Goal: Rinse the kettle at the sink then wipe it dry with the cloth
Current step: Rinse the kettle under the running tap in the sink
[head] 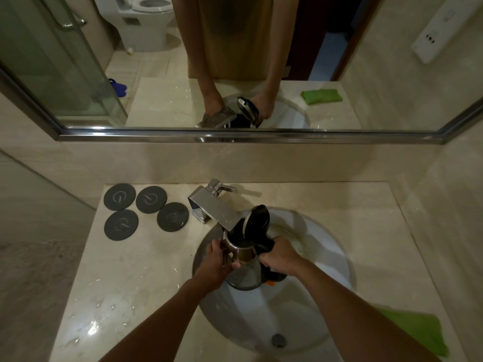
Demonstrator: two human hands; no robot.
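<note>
The kettle [245,259] is held over the sink [337,259], its lid [257,222] swung up and its open mouth brought directly beneath the spout of the tap [213,209]; whether water is running cannot be told. The black handle is grasped by the right hand [281,257], whose fingers are wrapped round it on the kettle's right side; the steel body is steadied by the left hand [217,259], whose grip is curled against the left wall just under the rim. The long axis of the kettle is seen to stand close to upright, leaning slightly toward the tap, so that the mouth faces up and away from the person; the rinsing step is judged to be in hand, with the wiping not yet begun. The relation on which the coming move turns is that of the cloth [415,333]: it lies on the worktop [125,296] near the right front of the basin, well apart from the kettle and nearer the right arm than the left; that hand, however, is occupied with the handle. Four dark round coasters [146,211] are set on the worktop left of the tap.
</note>
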